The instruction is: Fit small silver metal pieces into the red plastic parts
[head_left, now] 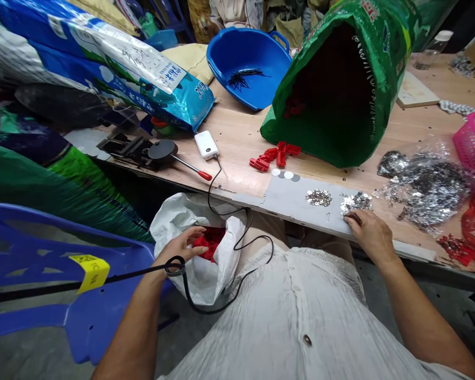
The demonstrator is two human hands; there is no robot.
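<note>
My left hand (pixel 182 246) hangs over the mouth of a white woven sack (pixel 200 287), its fingers apart and nothing visible in them. Red plastic pieces (pixel 209 244) lie inside that sack, just beyond the fingertips. At the table edge, my right hand (pixel 371 235) has thumb and fingers pinched together at the near side of a pile of small shiny metal pieces (pixel 356 201); whatever is between them is hidden. A second small metal pile (pixel 319 197) lies to its left on the grey strip (pixel 288 199). Several red plastic parts (pixel 279 154) rest near the green sack.
An open green sack (pixel 376 153) lies on the table, with a blue basin (pixel 249 58) behind it. A clamp-like tool with a red-tipped lever (pixel 162 153) and a white power bank (pixel 206 145) sit left. Its cable crosses my lap. A clear bag of metal pieces (pixel 435 190) lies right.
</note>
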